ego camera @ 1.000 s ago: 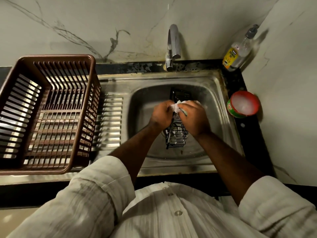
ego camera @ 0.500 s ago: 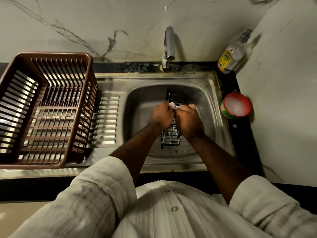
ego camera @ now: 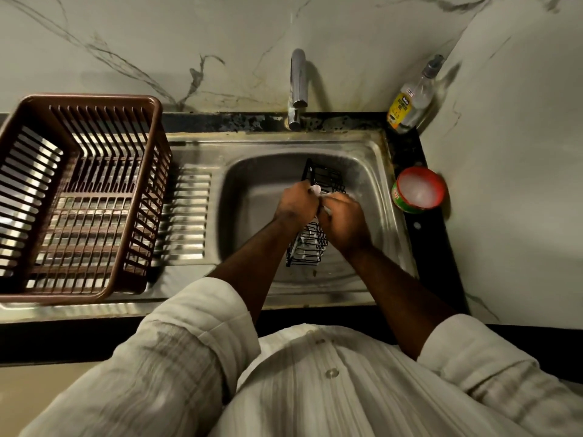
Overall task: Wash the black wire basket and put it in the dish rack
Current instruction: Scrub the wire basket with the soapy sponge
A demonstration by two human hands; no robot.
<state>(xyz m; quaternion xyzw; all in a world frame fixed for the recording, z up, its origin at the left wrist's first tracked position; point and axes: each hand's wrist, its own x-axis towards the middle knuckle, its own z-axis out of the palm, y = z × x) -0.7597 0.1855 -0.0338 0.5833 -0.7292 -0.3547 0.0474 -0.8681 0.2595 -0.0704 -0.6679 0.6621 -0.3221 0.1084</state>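
The black wire basket (ego camera: 307, 247) stands on its side in the steel sink bowl (ego camera: 252, 209), its long axis running away from me. My left hand (ego camera: 296, 203) grips its left rim near the middle. My right hand (ego camera: 344, 220) is curled against the basket's right side, holding a soapy scrubber that is mostly hidden under the fingers; white foam shows between the two hands. The brown slatted dish rack (ego camera: 82, 197) sits on the drainboard to the left, with nothing in it.
The chrome tap (ego camera: 298, 86) stands behind the bowl, with no water visible. A clear bottle with a yellow label (ego camera: 410, 99) is in the back right corner. A red-rimmed tub of white soap (ego camera: 419, 190) sits on the dark counter right of the sink.
Both hands have slid a little along the basket and closed together. The white scrubber, plainly visible one second ago, is now almost covered by my right hand.
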